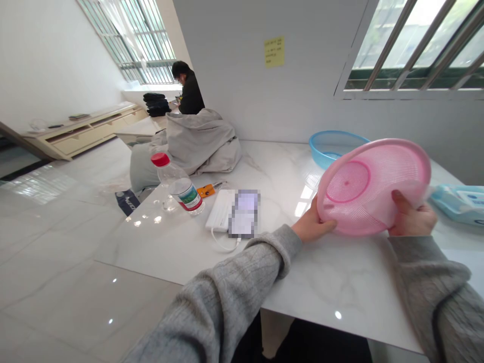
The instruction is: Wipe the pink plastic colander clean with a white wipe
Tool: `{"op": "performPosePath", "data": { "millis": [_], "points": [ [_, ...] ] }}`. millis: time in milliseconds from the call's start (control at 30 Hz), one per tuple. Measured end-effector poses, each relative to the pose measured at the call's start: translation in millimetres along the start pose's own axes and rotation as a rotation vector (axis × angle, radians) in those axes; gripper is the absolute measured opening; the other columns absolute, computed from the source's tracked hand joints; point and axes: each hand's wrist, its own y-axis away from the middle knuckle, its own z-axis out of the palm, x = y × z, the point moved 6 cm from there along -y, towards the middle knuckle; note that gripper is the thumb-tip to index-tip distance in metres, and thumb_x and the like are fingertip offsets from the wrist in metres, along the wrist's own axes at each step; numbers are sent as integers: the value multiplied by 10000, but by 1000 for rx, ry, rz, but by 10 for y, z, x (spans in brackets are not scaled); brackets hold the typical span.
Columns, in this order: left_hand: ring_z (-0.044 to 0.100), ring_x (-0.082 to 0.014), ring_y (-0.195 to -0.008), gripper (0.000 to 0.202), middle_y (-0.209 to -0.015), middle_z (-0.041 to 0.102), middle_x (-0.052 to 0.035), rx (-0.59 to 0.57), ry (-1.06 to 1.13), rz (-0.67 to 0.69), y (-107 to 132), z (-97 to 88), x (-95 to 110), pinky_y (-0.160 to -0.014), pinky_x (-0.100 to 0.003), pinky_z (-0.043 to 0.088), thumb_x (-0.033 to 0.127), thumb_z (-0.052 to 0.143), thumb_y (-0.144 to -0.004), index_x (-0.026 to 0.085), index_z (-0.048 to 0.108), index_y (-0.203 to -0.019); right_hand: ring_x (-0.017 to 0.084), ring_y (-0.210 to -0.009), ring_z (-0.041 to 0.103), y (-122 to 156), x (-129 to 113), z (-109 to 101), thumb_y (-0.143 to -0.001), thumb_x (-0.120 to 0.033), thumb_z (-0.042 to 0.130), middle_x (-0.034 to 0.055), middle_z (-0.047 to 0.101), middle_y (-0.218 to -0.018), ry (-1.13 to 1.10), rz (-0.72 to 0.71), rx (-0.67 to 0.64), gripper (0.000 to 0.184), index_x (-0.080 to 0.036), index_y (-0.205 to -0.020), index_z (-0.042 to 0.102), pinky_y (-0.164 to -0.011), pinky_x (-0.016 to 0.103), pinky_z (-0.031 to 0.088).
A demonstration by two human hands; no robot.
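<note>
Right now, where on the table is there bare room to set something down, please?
Bare marble lies below the left hand by the near edge, and behind the phone, left of the blue basin. Crowded around the bottle, power bank and phone.

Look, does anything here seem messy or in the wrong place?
Yes. A big crumpled grey cloth bundle is heaped on the floor behind the table, looking dropped, not put away. A dark packet also lies on the floor beside it.

Pink plastic colander [372, 186] held tilted, base toward camera.
Fine mesh, ringed base; pale wipe [403, 201] against lower right side.
</note>
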Motion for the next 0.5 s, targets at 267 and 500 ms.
{"op": "performPosePath", "data": {
  "millis": [267,500],
  "points": [
    [658,-324,-1362,713,-1441,685,-166,160,41,-134,11,-106,-5,-971,-394,629,159,689,-846,188,537,-1542,127,-755,584,-101,16,-35,-423,-403,1016,26,683,-896,235,-82,-70,664,-71,-959,809,-581,221,556],
    [713,-285,-1179,726,-1346,747,-139,169,65,-218,0,-105,-79,-990,-431,625,174,728,-822,186,554,-1527,83,-679,487,-169,-198,-29,-510,-374,982,-29,572,-728,320,-278,-101,452,-108,-819,786,-525,194,445]
  ]
}}
